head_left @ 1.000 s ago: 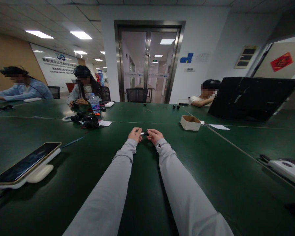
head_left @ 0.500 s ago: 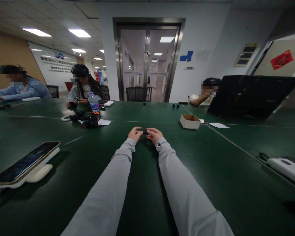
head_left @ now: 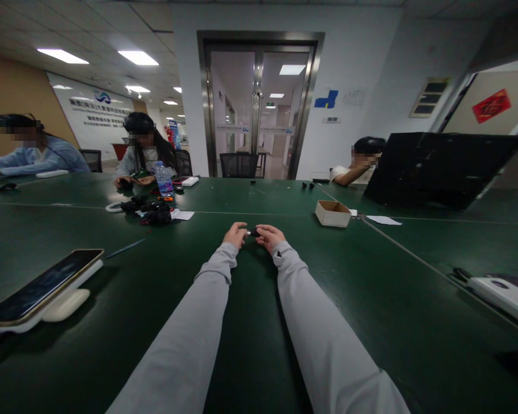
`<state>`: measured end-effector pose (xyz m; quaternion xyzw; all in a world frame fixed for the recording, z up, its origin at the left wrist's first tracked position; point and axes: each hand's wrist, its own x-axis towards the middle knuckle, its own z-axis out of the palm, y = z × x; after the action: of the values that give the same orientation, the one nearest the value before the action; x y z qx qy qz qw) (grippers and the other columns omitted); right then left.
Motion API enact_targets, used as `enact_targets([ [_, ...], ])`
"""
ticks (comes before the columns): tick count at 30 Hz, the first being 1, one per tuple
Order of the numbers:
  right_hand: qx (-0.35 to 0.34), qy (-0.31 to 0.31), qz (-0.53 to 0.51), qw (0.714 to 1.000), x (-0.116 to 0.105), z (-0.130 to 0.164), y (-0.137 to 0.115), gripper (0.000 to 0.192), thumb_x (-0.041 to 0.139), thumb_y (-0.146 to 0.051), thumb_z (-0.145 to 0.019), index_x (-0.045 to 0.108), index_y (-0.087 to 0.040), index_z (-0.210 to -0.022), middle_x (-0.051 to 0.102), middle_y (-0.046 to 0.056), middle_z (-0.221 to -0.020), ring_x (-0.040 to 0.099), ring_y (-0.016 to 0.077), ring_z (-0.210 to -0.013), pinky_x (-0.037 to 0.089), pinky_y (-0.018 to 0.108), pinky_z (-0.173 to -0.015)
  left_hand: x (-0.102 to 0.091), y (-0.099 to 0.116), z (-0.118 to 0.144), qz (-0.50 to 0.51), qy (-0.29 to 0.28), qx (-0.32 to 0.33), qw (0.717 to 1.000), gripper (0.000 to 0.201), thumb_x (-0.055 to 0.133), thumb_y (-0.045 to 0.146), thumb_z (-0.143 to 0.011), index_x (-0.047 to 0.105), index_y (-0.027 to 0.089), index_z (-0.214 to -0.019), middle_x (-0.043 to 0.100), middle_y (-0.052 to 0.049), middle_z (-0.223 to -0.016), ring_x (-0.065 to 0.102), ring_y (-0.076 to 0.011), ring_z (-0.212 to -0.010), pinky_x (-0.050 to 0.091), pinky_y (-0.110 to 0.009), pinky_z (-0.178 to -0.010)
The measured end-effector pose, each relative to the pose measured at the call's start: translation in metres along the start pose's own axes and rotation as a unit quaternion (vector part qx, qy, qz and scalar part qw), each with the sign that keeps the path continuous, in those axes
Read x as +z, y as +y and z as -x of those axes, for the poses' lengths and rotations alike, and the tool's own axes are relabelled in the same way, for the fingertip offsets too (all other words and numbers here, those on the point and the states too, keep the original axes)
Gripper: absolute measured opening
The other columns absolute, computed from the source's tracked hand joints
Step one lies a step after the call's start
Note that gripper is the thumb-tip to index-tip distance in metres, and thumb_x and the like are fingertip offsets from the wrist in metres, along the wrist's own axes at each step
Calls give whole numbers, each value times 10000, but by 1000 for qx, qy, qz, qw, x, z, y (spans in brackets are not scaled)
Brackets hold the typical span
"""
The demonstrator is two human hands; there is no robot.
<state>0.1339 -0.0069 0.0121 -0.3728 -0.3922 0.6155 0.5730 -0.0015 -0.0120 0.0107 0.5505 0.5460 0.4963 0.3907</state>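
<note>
Over the green table, my left hand (head_left: 235, 235) and my right hand (head_left: 270, 236) face each other with both arms stretched forward. Between their fingertips is a small black piece with a shiny, silvery end (head_left: 252, 233), too small to name. My right thumb and fingers pinch its black part. On the other side, my left fingers close on the silvery end. The fingers hide parts of the piece.
An open small box (head_left: 333, 214) stands right of my hands. At left lie a phone (head_left: 47, 284) on a white stand, black gear (head_left: 149, 210) and a water bottle (head_left: 163, 179). A large black screen (head_left: 440, 169) stands far right. Co-workers sit across the table.
A silvery end of the small black piece now shows beside my left fingers; before, only black was visible. Both hands stay in nearly the same place.
</note>
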Motion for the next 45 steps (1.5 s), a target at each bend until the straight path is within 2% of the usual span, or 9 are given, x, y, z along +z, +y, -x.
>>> enact_targets([
  [2,1,-1,-1,1000,0,0,0,132,685,-84,-626,617,-140,-724,584,-7,-493,551,86,-415,462,159,-381,0,-1,-1,-3,-8,0,1000,301,407,323,-787,531,173,-1017,484,43,-493,381,-62,-360,291,-164,-362],
  [6,8,0,-3,1000,0,-1,0,141,685,-75,-620,612,-138,-723,579,-5,-481,543,88,-400,450,158,-365,-1,-2,-1,-13,-2,17,1000,312,507,241,-723,525,183,-1029,505,49,-546,416,-51,-392,322,-158,-401],
  [10,4,-1,-5,1000,0,-1,0,139,674,-67,-624,609,-134,-727,595,2,-510,548,89,-404,455,163,-372,0,-1,-1,-5,-23,12,1000,295,414,299,-787,534,169,-1023,501,34,-534,394,-55,-376,323,-169,-395],
  [13,6,2,-3,1000,0,-2,0,140,681,-73,-621,612,-135,-726,584,-1,-492,545,90,-403,456,164,-373,0,0,0,-12,-8,22,1000,311,501,273,-739,535,184,-1036,529,23,-608,428,-51,-424,328,-159,-406],
  [21,0,-1,-4,1000,-1,-2,2,131,689,-85,-617,616,-136,-713,575,-4,-475,539,88,-400,450,160,-360,1,0,0,-17,-8,19,1000,291,506,242,-723,549,194,-1008,515,26,-611,442,-58,-454,312,-150,-395],
  [25,-2,-6,-2,1000,-1,-3,2,137,699,-97,-608,620,-137,-712,581,-5,-490,544,85,-414,458,157,-369,1,1,1,-2,-21,6,1000,292,420,293,-781,534,183,-1026,490,34,-560,396,-47,-399,300,-146,-382],
  [30,-1,-4,-2,1000,-1,-3,2,142,692,-91,-611,617,-135,-723,580,-3,-491,541,86,-405,450,159,-367,0,2,2,0,-10,8,1000,304,495,208,-703,544,192,-1003,522,18,-664,441,-50,-454,302,-139,-370],
  [35,5,-16,9,1000,-1,-2,1,134,683,-90,-618,614,-143,-720,577,-8,-494,557,91,-430,456,161,-388,-2,3,1,-8,-39,7,999,299,384,305,-783,560,180,-989,466,36,-511,382,-51,-371,273,-143,-349],
  [45,11,-26,9,1000,1,1,-2,127,675,-84,-628,618,-138,-729,592,3,-506,556,90,-431,458,164,-400,-2,3,1,-3,-37,16,999,294,435,261,-742,577,193,-990,493,39,-514,385,-51,-364,297,-160,-366],
])
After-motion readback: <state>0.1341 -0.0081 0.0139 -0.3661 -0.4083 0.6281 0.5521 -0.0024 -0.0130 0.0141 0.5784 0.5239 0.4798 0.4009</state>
